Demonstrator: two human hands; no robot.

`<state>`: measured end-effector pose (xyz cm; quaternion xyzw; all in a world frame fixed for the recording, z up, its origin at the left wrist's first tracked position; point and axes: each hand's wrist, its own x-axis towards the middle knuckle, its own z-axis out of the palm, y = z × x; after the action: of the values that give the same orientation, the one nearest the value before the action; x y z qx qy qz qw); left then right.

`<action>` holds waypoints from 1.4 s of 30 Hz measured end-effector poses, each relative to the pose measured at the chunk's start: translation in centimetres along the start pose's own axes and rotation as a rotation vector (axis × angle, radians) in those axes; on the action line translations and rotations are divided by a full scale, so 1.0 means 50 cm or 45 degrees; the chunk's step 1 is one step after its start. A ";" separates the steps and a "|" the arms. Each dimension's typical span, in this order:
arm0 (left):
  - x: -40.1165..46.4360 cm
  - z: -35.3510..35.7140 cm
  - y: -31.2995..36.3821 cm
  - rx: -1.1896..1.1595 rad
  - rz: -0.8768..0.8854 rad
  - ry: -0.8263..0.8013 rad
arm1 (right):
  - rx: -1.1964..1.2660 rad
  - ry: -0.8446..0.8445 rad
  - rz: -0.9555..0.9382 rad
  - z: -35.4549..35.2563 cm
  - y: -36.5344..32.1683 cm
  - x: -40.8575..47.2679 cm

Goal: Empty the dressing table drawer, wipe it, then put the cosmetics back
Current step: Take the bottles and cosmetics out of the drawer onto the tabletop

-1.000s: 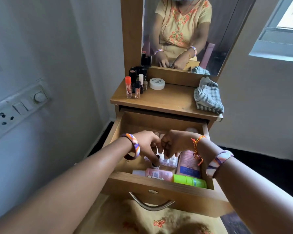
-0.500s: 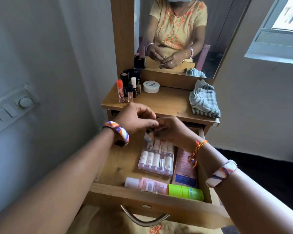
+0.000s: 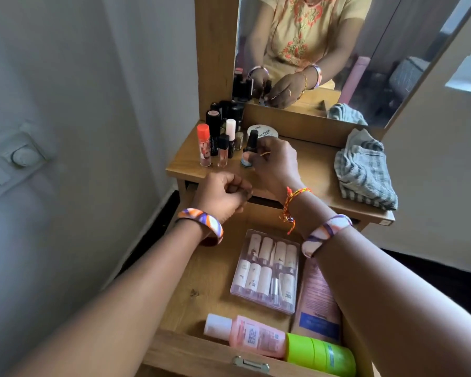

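A wooden counter (image 3: 305, 170) stands below a mirror (image 3: 337, 50), beside a white wall (image 3: 79, 104). The right hand (image 3: 275, 161) pinches a small bottle (image 3: 249, 151) upright near the counter's front edge. The left hand (image 3: 223, 194) hovers curled, holding nothing, over the open drawer (image 3: 201, 346).

Counted in drawer (image 3: 201, 273): one clear vial pack (image 3: 267, 270), one pink bottle (image 3: 245, 334), one green bottle (image 3: 320, 355), one flat pouch (image 3: 317, 303). On tabletop (image 3: 310, 170): one cloth (image 3: 363, 170), one white jar (image 3: 264, 131).
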<state>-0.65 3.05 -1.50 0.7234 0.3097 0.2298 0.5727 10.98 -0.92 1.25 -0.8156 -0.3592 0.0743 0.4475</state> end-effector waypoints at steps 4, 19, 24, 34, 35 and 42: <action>0.001 -0.006 -0.006 0.035 0.035 -0.020 | 0.074 0.027 0.036 0.017 -0.002 0.016; -0.064 0.022 -0.040 0.616 -0.219 -0.556 | 0.266 -0.462 0.100 -0.138 0.053 -0.121; -0.093 0.088 -0.024 0.704 -0.194 -0.776 | -0.413 -0.799 0.320 -0.161 0.104 -0.174; -0.124 0.142 -0.029 1.085 -0.066 -0.488 | -0.908 -0.708 -0.014 -0.142 0.126 -0.281; -0.125 0.134 -0.029 1.116 -0.119 -0.403 | -0.856 -0.718 0.055 -0.135 0.121 -0.284; -0.132 0.089 -0.032 1.062 -0.492 -0.367 | -0.597 -0.637 0.293 -0.096 0.100 -0.293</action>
<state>-2.53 -4.46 -3.97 0.8450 0.4218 -0.1272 0.3030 5.02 -15.44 -2.77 -0.8878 -0.3706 0.2370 0.1353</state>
